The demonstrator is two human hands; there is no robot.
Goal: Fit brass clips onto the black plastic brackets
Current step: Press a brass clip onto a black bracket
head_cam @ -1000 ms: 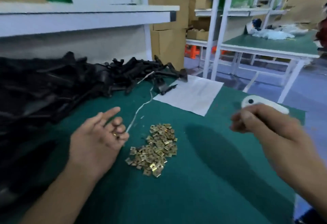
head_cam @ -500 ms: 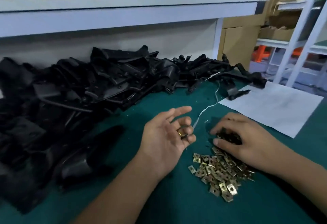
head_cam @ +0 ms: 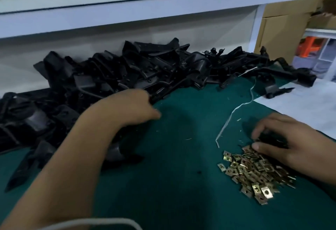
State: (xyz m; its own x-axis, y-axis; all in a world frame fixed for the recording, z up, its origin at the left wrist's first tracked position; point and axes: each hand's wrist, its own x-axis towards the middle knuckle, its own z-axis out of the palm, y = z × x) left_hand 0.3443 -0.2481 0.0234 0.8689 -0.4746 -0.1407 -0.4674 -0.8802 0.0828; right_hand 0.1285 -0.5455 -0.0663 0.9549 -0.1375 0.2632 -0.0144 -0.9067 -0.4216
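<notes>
A long heap of black plastic brackets (head_cam: 145, 69) lies along the back of the green mat (head_cam: 181, 166). My left hand (head_cam: 134, 106) reaches into the heap's front edge, blurred, its fingers curled round one black bracket (head_cam: 163, 91). A pile of brass clips (head_cam: 254, 175) sits at the right. My right hand (head_cam: 283, 142) hovers over that pile's far edge with curled fingers, and the thumb tip touches the clips. The space under its palm is dark, so anything held there is hidden.
A loose white string (head_cam: 234, 109) runs from the brackets toward the clips. White paper (head_cam: 300, 106) lies at the right edge. A white shelf (head_cam: 145, 8) overhangs the heap, with cardboard boxes (head_cam: 283, 29) behind it. A white cord (head_cam: 109, 220) crosses my left forearm.
My left hand has turned over and moved from near the clips up-left into the bracket heap, closing on a bracket. My right hand stays on the clip pile.
</notes>
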